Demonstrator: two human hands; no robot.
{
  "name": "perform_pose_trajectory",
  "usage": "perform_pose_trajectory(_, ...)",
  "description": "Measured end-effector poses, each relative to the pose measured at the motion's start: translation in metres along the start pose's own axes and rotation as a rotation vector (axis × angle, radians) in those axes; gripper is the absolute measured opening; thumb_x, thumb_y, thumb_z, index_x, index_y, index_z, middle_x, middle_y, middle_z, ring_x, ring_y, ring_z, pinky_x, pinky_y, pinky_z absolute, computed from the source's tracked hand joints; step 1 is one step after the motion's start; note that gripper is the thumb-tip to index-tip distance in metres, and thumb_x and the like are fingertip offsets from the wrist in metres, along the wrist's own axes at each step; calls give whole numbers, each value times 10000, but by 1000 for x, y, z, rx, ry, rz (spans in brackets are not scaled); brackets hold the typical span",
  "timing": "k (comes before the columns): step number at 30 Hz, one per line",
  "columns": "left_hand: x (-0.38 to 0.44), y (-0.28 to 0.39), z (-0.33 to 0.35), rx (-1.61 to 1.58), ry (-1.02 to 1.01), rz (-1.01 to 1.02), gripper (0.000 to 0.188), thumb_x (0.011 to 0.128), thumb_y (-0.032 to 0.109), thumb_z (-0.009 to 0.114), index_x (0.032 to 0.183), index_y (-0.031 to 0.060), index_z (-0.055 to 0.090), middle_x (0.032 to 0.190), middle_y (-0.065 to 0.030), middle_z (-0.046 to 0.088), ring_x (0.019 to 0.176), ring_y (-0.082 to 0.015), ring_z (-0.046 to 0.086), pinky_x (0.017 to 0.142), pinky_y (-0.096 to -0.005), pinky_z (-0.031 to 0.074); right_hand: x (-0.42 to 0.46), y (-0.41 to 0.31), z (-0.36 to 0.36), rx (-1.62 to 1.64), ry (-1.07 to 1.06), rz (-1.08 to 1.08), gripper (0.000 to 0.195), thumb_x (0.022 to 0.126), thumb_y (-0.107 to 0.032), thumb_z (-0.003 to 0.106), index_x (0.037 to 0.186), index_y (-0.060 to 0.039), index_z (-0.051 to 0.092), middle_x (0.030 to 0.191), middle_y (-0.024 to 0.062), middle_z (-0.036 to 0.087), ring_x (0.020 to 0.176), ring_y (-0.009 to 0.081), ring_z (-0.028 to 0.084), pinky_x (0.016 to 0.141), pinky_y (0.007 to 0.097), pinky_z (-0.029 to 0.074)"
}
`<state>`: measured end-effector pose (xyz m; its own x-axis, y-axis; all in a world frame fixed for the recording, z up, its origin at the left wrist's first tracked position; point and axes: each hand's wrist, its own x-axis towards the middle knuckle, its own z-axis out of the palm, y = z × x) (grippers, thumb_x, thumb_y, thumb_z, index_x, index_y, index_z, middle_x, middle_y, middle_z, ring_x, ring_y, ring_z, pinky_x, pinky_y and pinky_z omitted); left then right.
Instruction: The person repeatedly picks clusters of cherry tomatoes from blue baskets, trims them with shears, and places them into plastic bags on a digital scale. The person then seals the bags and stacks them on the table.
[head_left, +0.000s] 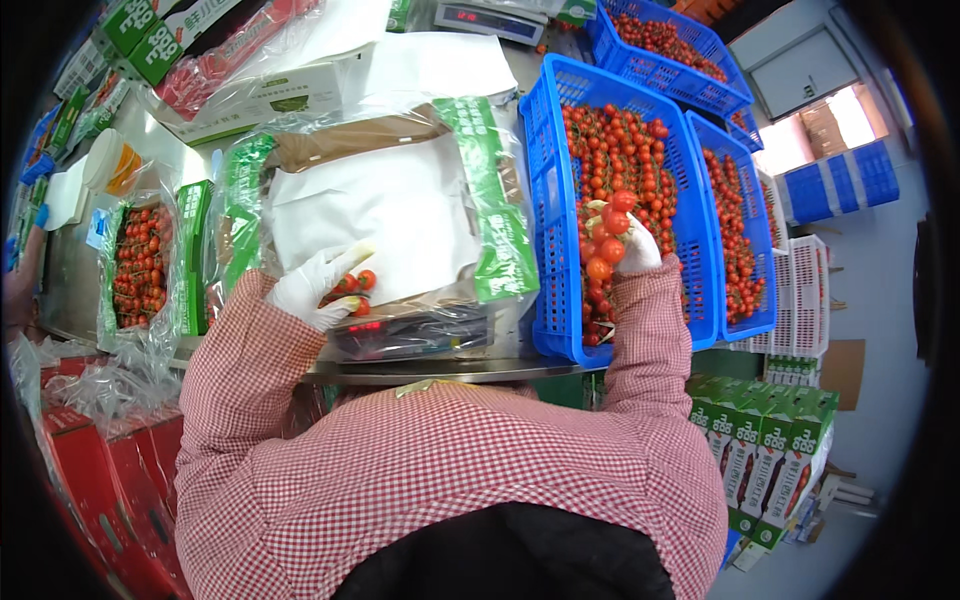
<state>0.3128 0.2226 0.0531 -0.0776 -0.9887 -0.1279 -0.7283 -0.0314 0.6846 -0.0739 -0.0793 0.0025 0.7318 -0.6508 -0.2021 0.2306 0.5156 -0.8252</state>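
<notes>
My left hand (313, 289), in a white glove, is closed around a small bunch of cherry tomatoes (360, 283) at the near left corner of an open carton (500, 247). White paper (375, 202) lines the carton, and clear plastic film drapes over its green printed sides. Above a blue plastic crate (551, 225), my gloved right hand (639, 244) holds up a truss of cherry tomatoes (609, 238). Many more cherry tomatoes on the vine (615, 150) fill that crate. Part of the right hand is hidden behind the truss.
Under the carton's near edge sits a scale (412, 334) with a lit display. A filled tomato carton (141, 262) stands left, near another person's hand (26, 247). More blue crates (739, 247) line the right. Red boxes (105, 465) and green-white boxes (765, 450) stand below the table.
</notes>
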Motion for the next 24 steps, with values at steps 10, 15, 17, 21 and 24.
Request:
perform_pose_trajectory(10, -20, -21, -64, -1105, 754, 70, 735, 828, 0, 615, 1455, 86, 243, 1220, -161, 547, 1086, -248, 579, 902, -333, 479, 100, 72, 365, -497, -518, -36, 686, 848, -110, 655, 1397, 62, 283, 1356, 155, 425, 1225, 243, 449, 1002, 345, 384)
perform_pose_trajectory(15, -88, -151, -121, -1457, 1178, -193, 618, 901, 99, 527, 1431, 145, 214, 1005, -169, 612, 728, -296, 654, 522, -407, 537, 118, 83, 384, -676, -573, -130, 535, 859, -18, 580, 1349, 58, 376, 1322, 176, 480, 1130, 236, 531, 941, 344, 432)
perform_pose_trajectory(17, -121, -202, -130, -1382, 1450, -207, 622, 892, 126, 553, 1405, 209, 213, 956, -153, 599, 670, -295, 644, 473, -403, 482, 112, 79, 368, -682, -531, -18, 498, 859, 32, 543, 1332, 54, 388, 1321, 193, 479, 1114, 250, 543, 894, 340, 466)
perform_pose_trajectory(21, -173, -287, -114, -1319, 2089, -615, 606, 822, 105, 656, 1339, 279, 390, 1122, -143, 589, 881, -295, 633, 699, -510, 546, 91, 72, 326, -667, -372, -99, 439, 867, 61, 523, 1293, 51, 414, 1312, 222, 484, 1076, 287, 561, 838, 353, 493)
perform_pose_trajectory(24, -194, -326, -94, -885, 1957, -1112, 627, 835, 145, 654, 1373, 261, 354, 1299, -183, 463, 1055, -346, 550, 826, -541, 499, 69, 45, 285, -791, -175, -113, 429, 882, 6, 525, 1296, 65, 429, 1300, 205, 498, 1032, 229, 569, 832, 310, 484)
